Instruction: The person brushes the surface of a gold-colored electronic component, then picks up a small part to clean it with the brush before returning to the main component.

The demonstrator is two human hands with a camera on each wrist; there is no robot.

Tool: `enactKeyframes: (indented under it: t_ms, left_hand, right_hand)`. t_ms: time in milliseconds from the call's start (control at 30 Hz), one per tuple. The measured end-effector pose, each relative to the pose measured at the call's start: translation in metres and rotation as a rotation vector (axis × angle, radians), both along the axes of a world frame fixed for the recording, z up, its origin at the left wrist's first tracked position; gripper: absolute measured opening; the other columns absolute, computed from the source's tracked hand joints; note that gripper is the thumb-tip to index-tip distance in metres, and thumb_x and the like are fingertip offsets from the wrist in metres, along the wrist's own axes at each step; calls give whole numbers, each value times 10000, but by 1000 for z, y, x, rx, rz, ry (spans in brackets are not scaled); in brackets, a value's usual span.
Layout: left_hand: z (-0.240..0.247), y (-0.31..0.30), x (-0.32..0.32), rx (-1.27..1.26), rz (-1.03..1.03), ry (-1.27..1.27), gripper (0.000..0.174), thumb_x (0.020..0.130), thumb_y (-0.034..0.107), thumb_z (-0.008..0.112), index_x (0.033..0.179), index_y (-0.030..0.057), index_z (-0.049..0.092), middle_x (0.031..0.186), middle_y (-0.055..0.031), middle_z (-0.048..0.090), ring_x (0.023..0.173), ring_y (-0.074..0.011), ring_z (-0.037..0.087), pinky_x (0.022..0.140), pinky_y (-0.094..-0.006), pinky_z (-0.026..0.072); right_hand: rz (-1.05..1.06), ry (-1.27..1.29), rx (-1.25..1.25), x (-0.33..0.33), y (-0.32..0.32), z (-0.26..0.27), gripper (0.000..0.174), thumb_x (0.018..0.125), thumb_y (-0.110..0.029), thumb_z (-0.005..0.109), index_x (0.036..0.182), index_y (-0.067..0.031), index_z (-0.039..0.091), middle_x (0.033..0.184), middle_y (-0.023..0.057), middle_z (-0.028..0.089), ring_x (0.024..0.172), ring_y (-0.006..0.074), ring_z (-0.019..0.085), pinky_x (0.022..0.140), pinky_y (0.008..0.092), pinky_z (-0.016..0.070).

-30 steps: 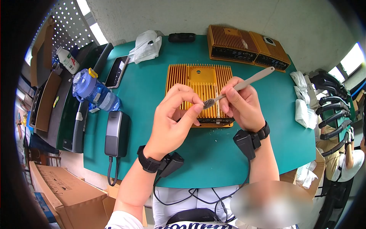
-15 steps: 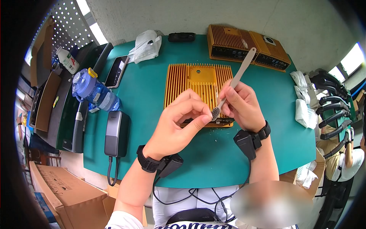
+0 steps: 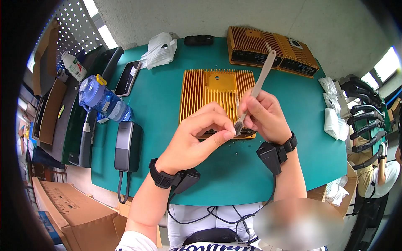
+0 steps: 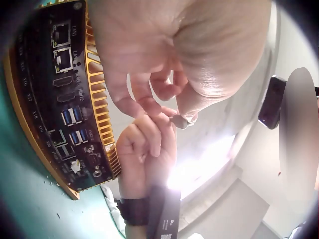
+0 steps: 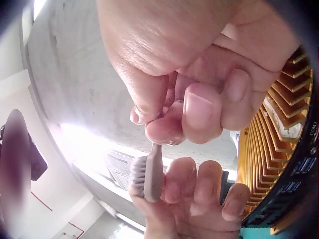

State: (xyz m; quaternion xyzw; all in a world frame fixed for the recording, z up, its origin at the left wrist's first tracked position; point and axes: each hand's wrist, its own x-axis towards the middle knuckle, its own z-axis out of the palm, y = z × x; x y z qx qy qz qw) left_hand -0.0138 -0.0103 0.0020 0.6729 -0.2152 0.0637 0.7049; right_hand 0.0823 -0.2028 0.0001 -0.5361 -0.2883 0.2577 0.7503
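My right hand [image 3: 266, 119] grips a pale grey toothbrush [image 3: 264, 73] by its handle, which slants up and away toward the back. The brush's bristled head [image 5: 154, 181] points down at my left hand [image 3: 197, 138]. In the right wrist view, the left thumb meets the bristles while the left fingers curl behind the brush head, pinching it at the tips. Just beyond and partly beneath both hands, a gold finned computer case [image 3: 194, 90] lies on the green table. Its black port panel [image 4: 70, 99] faces me, largely hidden in the head view.
Two more gold cases [image 3: 253, 44] stand at the back right. On the left are a blue water bottle [image 3: 104, 98], a phone [image 3: 127, 78] and a black power bank [image 3: 128, 146] with a cable. Plastic bags [image 3: 160, 50] lie at the back; small crumbs dot the table near the case.
The toothbrush has swung from a sideways slant to a steeper one, its head moving right and toward me. My left fingertips have followed the bristles rightward; the right hand stays nearly in place.
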Motion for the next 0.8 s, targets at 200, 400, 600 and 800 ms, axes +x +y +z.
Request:
enactKeyframes:
  t_ms: [200, 400, 600, 800]
  left_hand:
    - [-3, 1, 2, -39, 214, -101, 117, 873, -85, 660, 977, -38, 686, 964, -85, 597, 808, -140, 597, 681, -235, 475]
    - [2, 3, 4, 220, 354, -253, 178, 801, -117, 694, 952, -32, 734, 896, -94, 658, 800, -148, 618, 678, -240, 483]
    - [7, 3, 3, 301, 385, -330, 205, 756, -112, 726, 933, -12, 752, 845, -89, 672, 754, -165, 627, 650, -260, 488]
    - [6, 3, 4, 298, 404, -361, 201, 745, -107, 740, 919, -7, 753, 846, -94, 683, 747, -166, 639, 640, -263, 496]
  right_hand:
    - [-45, 43, 180, 2, 2, -6, 250, 1029, -287, 562, 950, -49, 569, 725, -13, 530, 611, 49, 489, 514, 180, 348]
    - [-34, 0, 238, 5, 3, -11, 222, 1027, -264, 568, 973, -48, 577, 791, -16, 533, 653, 51, 506, 524, 186, 354]
    - [-35, -6, 228, 4, 4, -11, 194, 1024, -234, 575, 973, -47, 590, 814, -17, 534, 653, 54, 506, 519, 189, 348]
    - [-42, -32, 221, 4, 4, -11, 181, 1022, -211, 577, 962, -41, 591, 790, -20, 526, 643, 50, 492, 510, 187, 331]
